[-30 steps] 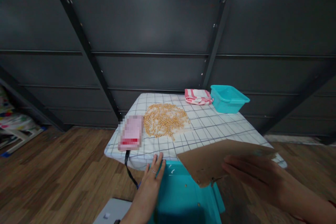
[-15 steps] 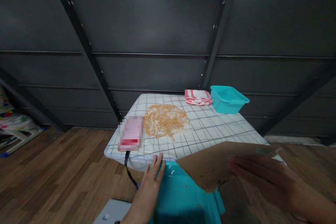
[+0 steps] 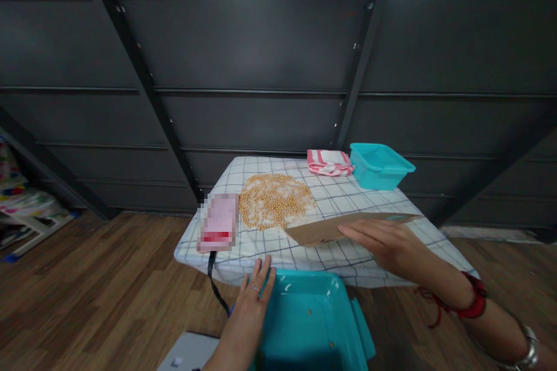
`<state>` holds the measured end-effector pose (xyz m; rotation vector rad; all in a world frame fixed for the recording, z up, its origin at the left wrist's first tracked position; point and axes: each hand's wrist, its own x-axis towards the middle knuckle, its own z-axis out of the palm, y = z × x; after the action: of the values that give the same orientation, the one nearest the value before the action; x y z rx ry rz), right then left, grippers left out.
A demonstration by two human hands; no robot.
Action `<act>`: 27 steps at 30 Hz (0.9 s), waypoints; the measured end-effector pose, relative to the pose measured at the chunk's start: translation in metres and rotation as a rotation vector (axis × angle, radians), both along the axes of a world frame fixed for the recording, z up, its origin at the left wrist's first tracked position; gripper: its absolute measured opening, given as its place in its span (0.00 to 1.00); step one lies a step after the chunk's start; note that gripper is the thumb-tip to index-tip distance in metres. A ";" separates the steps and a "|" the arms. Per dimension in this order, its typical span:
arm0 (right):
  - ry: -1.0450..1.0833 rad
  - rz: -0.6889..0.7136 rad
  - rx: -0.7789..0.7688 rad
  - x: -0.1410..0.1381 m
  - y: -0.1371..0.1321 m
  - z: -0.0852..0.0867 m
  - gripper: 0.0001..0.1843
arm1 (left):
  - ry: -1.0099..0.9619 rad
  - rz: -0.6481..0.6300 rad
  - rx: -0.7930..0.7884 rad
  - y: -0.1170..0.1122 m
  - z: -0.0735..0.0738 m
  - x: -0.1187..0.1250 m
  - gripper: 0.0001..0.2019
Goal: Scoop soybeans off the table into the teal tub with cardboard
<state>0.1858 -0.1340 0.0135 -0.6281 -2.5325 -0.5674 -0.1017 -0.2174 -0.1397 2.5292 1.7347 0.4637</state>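
Note:
My left hand [image 3: 252, 301] lies with fingers stretched flat against the left rim of a teal plastic tub [image 3: 311, 319] held below the table's near edge; a few beans lie inside it. My right hand [image 3: 387, 240] grips a brown cardboard sheet [image 3: 322, 230] from above, holding it nearly flat just over the checked tablecloth [image 3: 348, 203]. The sheet's left end sits close to a pile of tan beans [image 3: 274, 200] spread on the cloth.
A pink blurred card [image 3: 217, 223] with a black strap lies at the table's left edge. A folded pink-and-white cloth [image 3: 328, 162] and a second teal tub [image 3: 380, 165] stand at the back right. Dark metal panels rise behind; wood floor surrounds the table.
My right hand has carried the cardboard from above the near tub forward and up onto the table, levelling it next to the beans. The left hand has stayed put.

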 end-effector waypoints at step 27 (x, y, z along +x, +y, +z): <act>-0.057 0.057 0.076 0.006 -0.036 0.016 0.20 | -0.007 -0.007 0.016 0.000 0.001 0.000 0.42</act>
<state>0.1917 -0.1703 0.0296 -0.5178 -2.5588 -0.6668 -0.1012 -0.2176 -0.1390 2.5405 1.7259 0.4876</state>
